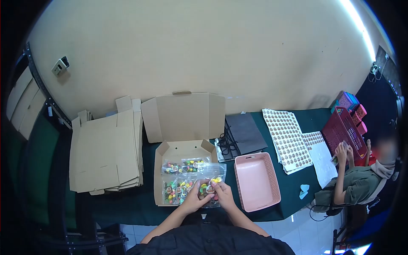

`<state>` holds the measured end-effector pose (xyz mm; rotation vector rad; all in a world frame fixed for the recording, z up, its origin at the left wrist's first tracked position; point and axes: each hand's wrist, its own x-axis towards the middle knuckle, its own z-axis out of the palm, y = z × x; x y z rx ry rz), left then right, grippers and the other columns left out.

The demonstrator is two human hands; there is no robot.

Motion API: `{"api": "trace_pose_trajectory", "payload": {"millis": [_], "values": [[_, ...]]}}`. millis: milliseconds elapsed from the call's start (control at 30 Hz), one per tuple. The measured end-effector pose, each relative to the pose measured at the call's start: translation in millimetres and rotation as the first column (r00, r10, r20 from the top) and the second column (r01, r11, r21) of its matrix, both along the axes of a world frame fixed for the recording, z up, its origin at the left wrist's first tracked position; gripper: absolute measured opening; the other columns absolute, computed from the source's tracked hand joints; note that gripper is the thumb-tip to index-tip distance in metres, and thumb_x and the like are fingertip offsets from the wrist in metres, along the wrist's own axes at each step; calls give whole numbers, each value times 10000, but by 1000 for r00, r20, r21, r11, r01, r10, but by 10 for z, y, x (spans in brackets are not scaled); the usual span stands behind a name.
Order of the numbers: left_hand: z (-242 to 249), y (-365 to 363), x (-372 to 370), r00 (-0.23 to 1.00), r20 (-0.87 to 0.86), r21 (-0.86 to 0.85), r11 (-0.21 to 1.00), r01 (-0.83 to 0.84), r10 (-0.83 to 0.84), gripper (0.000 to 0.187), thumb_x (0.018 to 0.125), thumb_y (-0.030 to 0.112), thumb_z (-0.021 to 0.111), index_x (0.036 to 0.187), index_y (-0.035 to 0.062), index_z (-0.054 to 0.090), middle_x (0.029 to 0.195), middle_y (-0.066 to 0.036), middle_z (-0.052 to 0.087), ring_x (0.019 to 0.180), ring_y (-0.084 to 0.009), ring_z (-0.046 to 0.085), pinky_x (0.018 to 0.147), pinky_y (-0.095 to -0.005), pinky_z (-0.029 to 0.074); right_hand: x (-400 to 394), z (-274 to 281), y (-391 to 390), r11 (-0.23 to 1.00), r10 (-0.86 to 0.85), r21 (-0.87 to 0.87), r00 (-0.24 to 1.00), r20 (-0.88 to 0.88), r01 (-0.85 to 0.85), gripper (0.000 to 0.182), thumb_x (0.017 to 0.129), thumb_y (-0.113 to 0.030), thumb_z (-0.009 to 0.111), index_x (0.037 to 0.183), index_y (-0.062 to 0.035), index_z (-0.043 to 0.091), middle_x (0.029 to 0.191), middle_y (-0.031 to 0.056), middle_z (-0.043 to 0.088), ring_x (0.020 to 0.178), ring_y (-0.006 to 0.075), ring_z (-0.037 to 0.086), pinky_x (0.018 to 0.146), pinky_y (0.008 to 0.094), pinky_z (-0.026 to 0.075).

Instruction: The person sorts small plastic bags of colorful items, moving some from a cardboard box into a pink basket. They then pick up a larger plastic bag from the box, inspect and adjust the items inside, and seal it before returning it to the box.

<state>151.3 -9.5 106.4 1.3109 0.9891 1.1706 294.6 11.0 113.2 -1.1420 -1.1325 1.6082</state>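
Both my hands grip a clear plastic bag of colourful candies (208, 187) with a round label, over the front right of an open cardboard box (159, 187). My left hand (194, 200) is closed on the bag's left side. On the opposite edge my right hand (224, 196) is closed, its thumb near the label. Inside the box lie several similar candy bags (172, 187), partly hidden by my left hand. The box's lid (185, 117) stands raised against the wall.
Flattened cardboard boxes (104, 153) are stacked at left. Right of the box are black paper bags (244, 134), a pink basket (258, 182) and sticker sheets (289, 140). A co-worker (357, 187) sits at far right, hands near a maroon basket (344, 131).
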Motion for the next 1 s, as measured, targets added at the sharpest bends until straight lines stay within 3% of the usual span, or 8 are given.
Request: {"api": "trace_pose_trajectory", "payload": {"millis": [67,167,233,300,500,633,867,1000], "values": [[144,16,-73,985,-158,-69,996,54,-64,485,776,146,646,1178,21,406,1138,-85,473,995,-152,499,823,-259,417,-35,-11,-26,999,-45,4,998,-45,45,304,892,-308,508,948,-17,575,696,-20,554,516,5,428,456,147,329],[220,5,-72,995,-76,-206,978,41,-58,496,766,144,648,1178,16,403,1134,-116,479,1066,-209,470,880,-295,391,-43,123,-17,999,-19,-41,990,-142,14,347,891,-327,508,981,1,578,804,16,579,656,31,498,530,160,383],[169,7,-43,989,-141,-109,994,19,-34,496,765,140,650,1177,16,403,1136,-119,480,1047,-200,480,856,-289,406,-96,164,-8,983,12,184,1000,0,-12,330,906,-321,480,955,-8,575,800,14,576,659,29,498,536,158,383],[111,33,-10,969,-246,141,990,-1,36,490,772,143,648,1175,14,401,1150,-109,477,989,-159,505,754,-241,450,-99,83,-23,990,-19,138,999,-45,25,324,908,-312,478,965,-6,569,796,6,568,646,24,488,531,153,376],[119,-13,55,991,82,-182,979,-90,107,388,837,185,595,1150,29,425,1094,-69,502,804,-75,523,587,-176,442,-48,5,1,1000,12,-21,996,-92,-14,305,909,-294,482,1003,-11,549,759,-20,535,577,13,433,498,149,350],[10,19,80,975,109,-65,980,-190,196,294,884,230,525,1101,40,469,1001,-43,538,725,-48,509,508,-147,400,-60,-119,-21,997,72,36,996,-55,-70,316,916,-312,460,1024,-26,542,743,-29,521,566,12,437,495,152,361],[-31,20,53,956,193,-131,971,-200,223,289,930,252,426,1100,21,462,1007,-69,533,929,-114,512,772,-233,431,-52,-191,14,997,58,-41,975,-213,-68,332,929,-323,424,1029,-28,540,767,-32,548,543,1,428,490,142,347],[8,3,64,962,228,-123,985,-123,149,312,925,242,440,1143,22,408,1024,-83,508,979,-129,497,838,-260,406,-29,-65,-2,995,93,23,996,-18,-92,246,900,-218,498,1029,-14,547,774,-29,555,556,-7,414,497,140,331]]}}
